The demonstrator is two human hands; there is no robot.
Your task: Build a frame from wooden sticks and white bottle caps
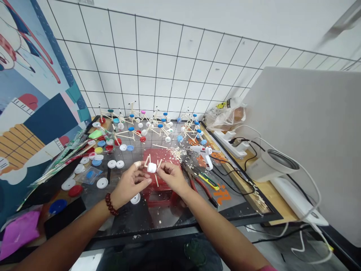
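My right hand (171, 176) pinches a small white bottle cap piece (151, 168) with thin wooden sticks projecting from it. The fingertips are at its right side, by one short stick. On the other side, my left hand (129, 185) is close to the piece, its thumb apart from the curved fingers. Its index fingertip is near the left sticks; whether it touches them I cannot tell. A bead bracelet circles the left wrist. Below both hands is a red surface like a small stool (160, 201), with a loose stick (156, 180) over it.
Stick-and-cap figures (160, 126) stand at the back. Loose caps (102, 183) lie on the left. To the right are a white glue gun (203, 153), red-handled pliers (201, 186), a yellow cutter (208, 181), wood scraps (178, 153), a power strip (232, 145) and cables.
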